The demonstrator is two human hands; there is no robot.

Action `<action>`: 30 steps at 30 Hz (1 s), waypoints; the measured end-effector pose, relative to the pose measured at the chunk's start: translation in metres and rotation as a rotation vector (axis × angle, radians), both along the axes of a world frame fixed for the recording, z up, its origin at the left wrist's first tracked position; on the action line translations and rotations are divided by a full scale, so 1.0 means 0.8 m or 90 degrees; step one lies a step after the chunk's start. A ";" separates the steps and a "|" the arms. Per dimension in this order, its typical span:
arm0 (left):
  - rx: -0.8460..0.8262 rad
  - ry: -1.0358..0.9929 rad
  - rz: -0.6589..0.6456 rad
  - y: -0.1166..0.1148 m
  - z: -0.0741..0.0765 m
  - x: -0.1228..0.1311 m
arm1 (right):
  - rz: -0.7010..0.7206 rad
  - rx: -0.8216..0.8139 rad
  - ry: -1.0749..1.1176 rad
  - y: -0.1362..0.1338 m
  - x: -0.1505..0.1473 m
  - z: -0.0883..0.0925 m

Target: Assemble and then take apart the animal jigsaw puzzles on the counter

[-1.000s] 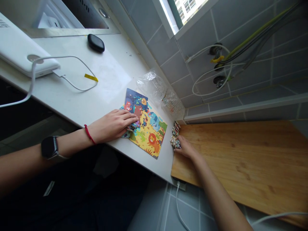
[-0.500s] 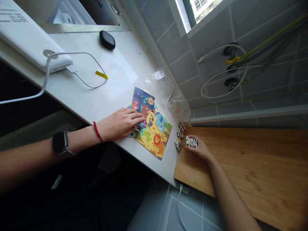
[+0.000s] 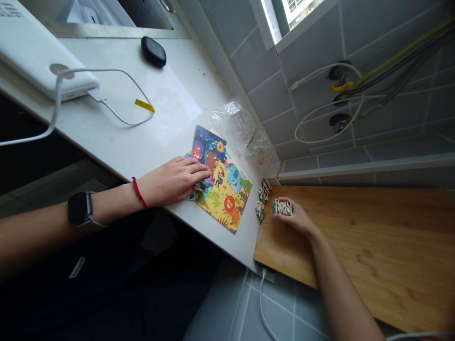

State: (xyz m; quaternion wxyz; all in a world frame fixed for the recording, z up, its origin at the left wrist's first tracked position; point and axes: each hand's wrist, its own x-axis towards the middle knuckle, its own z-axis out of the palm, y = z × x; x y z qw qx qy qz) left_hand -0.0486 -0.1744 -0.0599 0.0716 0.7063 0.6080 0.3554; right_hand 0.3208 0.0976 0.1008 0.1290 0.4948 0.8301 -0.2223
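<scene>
My left hand (image 3: pixel 176 180), with a red string bracelet and a watch on its arm, is closed over a small stack of jigsaw puzzle pieces (image 3: pixel 203 184). Its thumb is hidden. Beneath it lies a colourful puzzle picture sheet (image 3: pixel 227 201) with lions, an elephant and other animals; joined dark blue pieces (image 3: pixel 204 140) cover its upper left part. At the left end of the wooden board, my right hand (image 3: pixel 300 220) grips a row of puzzle pieces (image 3: pixel 283 207), their thin edges facing up. Beside it, two small clusters of pieces (image 3: pixel 262 199) stand by the board's edge.
A wooden board (image 3: pixel 373 246) spans the right side. Crumpled clear plastic bags (image 3: pixel 245 135) lie against the tiled wall. On the white counter (image 3: pixel 117 147) are a black oval case (image 3: pixel 153 51) and a white device (image 3: pixel 42 57) with a cable. A sink opens at the top left.
The view has shifted slightly, so the counter items appear a little farther left and up. Both hands keep nearly the same place and grip.
</scene>
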 end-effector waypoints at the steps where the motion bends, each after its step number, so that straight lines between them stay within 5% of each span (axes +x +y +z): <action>1: 0.001 0.000 0.002 0.000 0.000 0.000 | 0.032 0.034 -0.040 0.002 -0.001 -0.010; 5: -0.006 0.006 0.000 0.000 0.000 0.000 | 0.107 0.095 -0.160 0.009 -0.004 -0.047; 9: -0.009 0.004 -0.009 -0.001 0.002 -0.001 | 0.127 0.108 -0.207 0.014 -0.002 -0.059; 22: -0.003 0.012 -0.005 -0.001 0.000 -0.001 | 0.151 0.086 -0.190 0.016 0.000 -0.048; 30: -0.004 -0.004 -0.011 0.000 0.001 -0.002 | 0.059 0.032 -0.076 0.023 0.009 -0.005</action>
